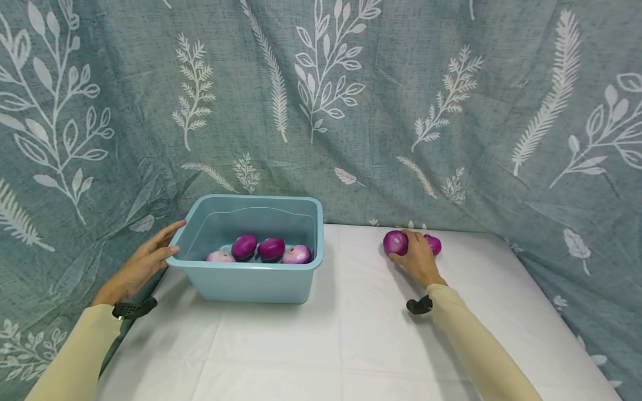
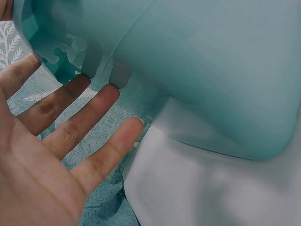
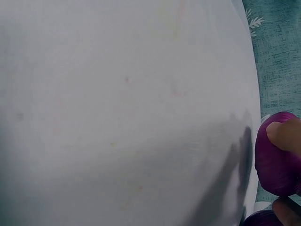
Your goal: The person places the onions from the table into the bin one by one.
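Observation:
A light blue plastic tub (image 1: 246, 284) stands on the left of the table with several red onions (image 1: 271, 250) on its bottom. My left hand (image 1: 140, 264) is at the tub's left end, its fingers spread and nearly straight against the rim and wall. In the left wrist view, the fingertips (image 2: 113, 92) meet or nearly meet the tub's outer side. To the right, my right hand (image 1: 417, 259) grips a red onion (image 1: 395, 243) between thumb and fingers. Another red onion (image 1: 433, 245) lies just beyond that hand, partly hidden by it. The right wrist view shows the thumb pressed on the gripped onion (image 3: 277, 165).
A white cloth (image 1: 301, 356) covers the table. Behind it and along both sides hangs a blue-green curtain (image 1: 361, 111) with white leaf patterns. The tub's back wall stands close to this curtain.

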Available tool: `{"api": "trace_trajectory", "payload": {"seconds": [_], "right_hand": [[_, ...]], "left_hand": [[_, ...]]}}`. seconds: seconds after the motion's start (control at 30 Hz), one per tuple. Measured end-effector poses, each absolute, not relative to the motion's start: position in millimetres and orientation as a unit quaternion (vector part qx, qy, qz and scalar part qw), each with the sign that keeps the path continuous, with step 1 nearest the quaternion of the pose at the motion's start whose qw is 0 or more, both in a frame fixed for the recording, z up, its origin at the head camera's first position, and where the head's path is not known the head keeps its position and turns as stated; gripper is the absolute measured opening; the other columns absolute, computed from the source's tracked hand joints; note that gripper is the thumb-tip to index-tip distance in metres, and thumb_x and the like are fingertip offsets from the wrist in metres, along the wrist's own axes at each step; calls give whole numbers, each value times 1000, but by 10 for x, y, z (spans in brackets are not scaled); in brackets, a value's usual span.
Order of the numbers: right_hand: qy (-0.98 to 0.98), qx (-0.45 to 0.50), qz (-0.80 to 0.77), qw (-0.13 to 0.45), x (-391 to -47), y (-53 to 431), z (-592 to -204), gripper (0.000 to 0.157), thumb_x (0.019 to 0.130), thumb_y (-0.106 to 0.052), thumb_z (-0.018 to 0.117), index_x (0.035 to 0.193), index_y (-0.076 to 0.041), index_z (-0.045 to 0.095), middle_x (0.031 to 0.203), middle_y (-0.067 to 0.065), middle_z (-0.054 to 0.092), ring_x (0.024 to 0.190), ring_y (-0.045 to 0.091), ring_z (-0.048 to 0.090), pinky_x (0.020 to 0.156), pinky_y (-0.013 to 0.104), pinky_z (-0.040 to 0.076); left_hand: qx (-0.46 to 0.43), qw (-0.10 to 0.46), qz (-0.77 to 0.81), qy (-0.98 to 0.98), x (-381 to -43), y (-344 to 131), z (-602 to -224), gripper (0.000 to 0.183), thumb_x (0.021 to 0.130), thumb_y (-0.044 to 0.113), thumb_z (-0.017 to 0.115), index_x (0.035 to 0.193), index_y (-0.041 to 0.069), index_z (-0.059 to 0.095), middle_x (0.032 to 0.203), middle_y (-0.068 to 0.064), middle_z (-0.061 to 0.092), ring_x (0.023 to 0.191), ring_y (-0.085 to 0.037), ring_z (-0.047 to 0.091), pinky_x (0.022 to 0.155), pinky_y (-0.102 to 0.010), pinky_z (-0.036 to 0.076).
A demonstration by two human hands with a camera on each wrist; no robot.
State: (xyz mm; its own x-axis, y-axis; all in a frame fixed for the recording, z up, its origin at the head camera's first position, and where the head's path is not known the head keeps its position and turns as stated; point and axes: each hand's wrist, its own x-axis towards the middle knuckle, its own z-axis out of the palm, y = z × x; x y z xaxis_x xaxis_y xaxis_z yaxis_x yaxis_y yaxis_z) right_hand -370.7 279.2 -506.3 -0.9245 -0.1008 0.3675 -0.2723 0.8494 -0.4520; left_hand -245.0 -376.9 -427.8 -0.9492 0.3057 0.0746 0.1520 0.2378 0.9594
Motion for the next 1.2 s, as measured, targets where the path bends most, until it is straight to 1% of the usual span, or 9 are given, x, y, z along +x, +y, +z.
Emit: {"api": "trace_trajectory", "payload": {"seconds": [0.2,0.37,0.5,0.63,0.73,0.87,1.0,1.1,1.2], "right_hand": [[-938,110,282,170,-3684,2794,-4973,76,80,-21,90,141,5,53,136,31,51,127,49,49,105,67,40],[-931,127,290,181,-3653,2777,-4896,79,79,-21,92,141,7,52,136,30,52,126,46,50,104,63,42],[-927,136,292,189,-3621,2767,-4843,80,78,-22,92,142,6,53,133,29,54,121,43,53,100,61,46],[-927,137,298,184,-3583,2760,-4798,78,79,-23,91,142,4,54,133,27,53,111,40,58,93,57,51],[-925,140,304,178,-3541,2733,-4753,78,79,-25,91,142,3,54,134,26,52,104,37,60,89,53,54],[-919,151,321,173,-3484,2652,-4670,76,79,-26,92,141,0,55,133,22,52,102,35,63,87,50,56],[-907,170,347,168,-3428,2523,-4552,75,79,-24,92,140,-1,56,130,21,52,105,34,63,87,50,58],[-901,185,355,168,-3389,2411,-4464,75,79,-23,92,140,1,55,130,21,53,109,34,62,88,48,58],[-898,197,354,170,-3353,2304,-4384,74,78,-22,93,139,1,56,129,19,54,109,32,62,88,44,59]], "left_hand": [[139,61,597,787,-2433,-3745,-4265,64,112,23,46,167,33,16,172,-13,2,152,-44,12,97,-22,45],[138,64,595,789,-2442,-3751,-4263,64,112,24,46,167,34,15,172,-13,0,152,-48,9,99,-27,43],[139,64,596,789,-2450,-3762,-4270,64,112,25,46,167,33,14,172,-14,-1,152,-49,8,99,-27,43],[144,64,599,785,-2454,-3765,-4280,64,112,24,45,167,33,13,172,-16,-1,152,-49,8,98,-23,44],[145,65,598,786,-2456,-3764,-4282,64,112,24,45,167,33,13,171,-16,1,152,-48,10,98,-23,44],[143,65,594,789,-2453,-3765,-4277,64,112,25,46,167,34,14,171,-17,2,151,-47,13,98,-24,44],[142,65,588,793,-2450,-3765,-4266,64,112,26,46,167,35,14,171,-17,2,151,-47,12,102,-33,41],[141,64,585,796,-2448,-3761,-4263,64,112,26,45,167,36,13,171,-16,2,151,-48,12,106,-47,38],[141,64,589,793,-2448,-3755,-4266,64,112,26,46,167,36,14,171,-16,2,152,-48,10,109,-62,30]]}}
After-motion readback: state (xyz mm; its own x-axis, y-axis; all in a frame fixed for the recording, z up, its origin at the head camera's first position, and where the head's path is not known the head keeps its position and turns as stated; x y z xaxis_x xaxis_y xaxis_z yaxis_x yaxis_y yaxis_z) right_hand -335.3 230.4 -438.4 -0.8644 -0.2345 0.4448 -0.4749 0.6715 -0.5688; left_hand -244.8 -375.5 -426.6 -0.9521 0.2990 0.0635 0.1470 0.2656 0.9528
